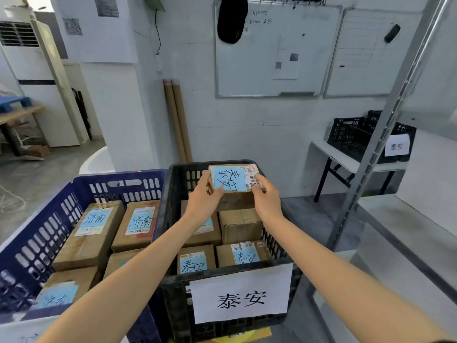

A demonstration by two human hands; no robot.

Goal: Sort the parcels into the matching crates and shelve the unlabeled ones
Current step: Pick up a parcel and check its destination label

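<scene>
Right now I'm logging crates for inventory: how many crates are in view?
3: a blue crate at left, a black crate in front of the hands, and another black crate on the far table. Others may be hidden.

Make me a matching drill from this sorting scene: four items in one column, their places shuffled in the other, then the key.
Items
1. Parcel labeled 泰安
2. Parcels labeled 济南
3. Cardboard tubes
4. Second black crate

Places
A. Leaning against the white wall
B. On the small white table at far right
C. Held by the left hand and right hand over the black crate
D. Lying in the blue crate

Pairs: 1-C, 2-D, 3-A, 4-B
</scene>
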